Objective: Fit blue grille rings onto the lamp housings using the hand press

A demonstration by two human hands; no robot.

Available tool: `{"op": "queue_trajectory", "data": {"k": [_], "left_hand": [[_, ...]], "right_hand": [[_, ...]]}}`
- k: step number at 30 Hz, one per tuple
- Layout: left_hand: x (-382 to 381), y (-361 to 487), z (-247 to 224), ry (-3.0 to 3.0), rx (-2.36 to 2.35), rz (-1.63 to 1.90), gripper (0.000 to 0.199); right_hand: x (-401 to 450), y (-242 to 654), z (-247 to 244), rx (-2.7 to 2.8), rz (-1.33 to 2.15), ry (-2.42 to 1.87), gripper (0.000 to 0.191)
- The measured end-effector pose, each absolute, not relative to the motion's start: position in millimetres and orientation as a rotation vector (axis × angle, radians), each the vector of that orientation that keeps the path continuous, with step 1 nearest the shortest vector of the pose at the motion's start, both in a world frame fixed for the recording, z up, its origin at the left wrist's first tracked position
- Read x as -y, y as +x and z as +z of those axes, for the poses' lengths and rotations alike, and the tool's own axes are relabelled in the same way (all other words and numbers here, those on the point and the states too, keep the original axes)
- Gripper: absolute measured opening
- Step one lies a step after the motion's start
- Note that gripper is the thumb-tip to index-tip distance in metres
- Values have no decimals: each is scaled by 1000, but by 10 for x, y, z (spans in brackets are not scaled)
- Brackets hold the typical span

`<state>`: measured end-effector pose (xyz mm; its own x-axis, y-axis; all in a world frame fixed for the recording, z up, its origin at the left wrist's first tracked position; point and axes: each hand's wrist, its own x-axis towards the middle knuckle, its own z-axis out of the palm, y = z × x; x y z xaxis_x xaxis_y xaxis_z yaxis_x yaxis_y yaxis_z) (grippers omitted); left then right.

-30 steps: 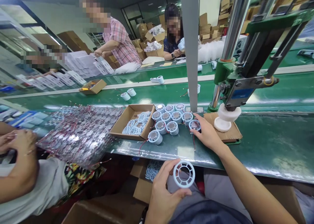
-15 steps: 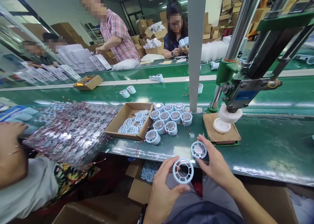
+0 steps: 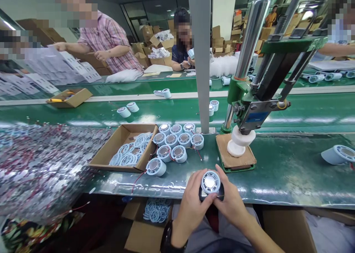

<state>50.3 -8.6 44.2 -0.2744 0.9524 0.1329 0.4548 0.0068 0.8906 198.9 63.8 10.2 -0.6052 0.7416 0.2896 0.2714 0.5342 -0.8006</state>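
Note:
My left hand [image 3: 192, 198] and my right hand [image 3: 232, 199] close around a light-blue round housing [image 3: 210, 182] from either side. Its top shows a spoked ring around a silver disc, and both thumbs press at its near edge. The fingers hide most of its sides. Left of my hands, several similar light-blue cylinders [image 3: 179, 154] with silver discs and thin red wires stand grouped on the green bench [image 3: 283, 171]. Beside them, an open cardboard box [image 3: 97, 162] contains light-blue spoked rings [image 3: 129, 159].
A green press [image 3: 256, 116] with a white round head stands over a cardboard-covered base [image 3: 249, 157] beyond my right hand. A grey post [image 3: 201, 61] rises behind the cylinders. Bagged wired parts [image 3: 50, 168] cover the left side. Another housing [image 3: 337, 155] lies far right. Co-workers sit and stand opposite.
My hands have come together; the spoked ring from my left hand now sits at the top of the housing my right hand held. The view has swung right.

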Motion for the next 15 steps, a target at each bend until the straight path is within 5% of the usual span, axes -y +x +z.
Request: {"op": "queue_trajectory", "data": {"k": [9,15], "left_hand": [[155,512,336,1614,-1829,1170,49],[175,637,197,1751,-1976,1114,51]], "right_hand": [[-630,1987,105,2151,1000,-787,96],[-619,1984,89,2305,902,-773,82]]}}
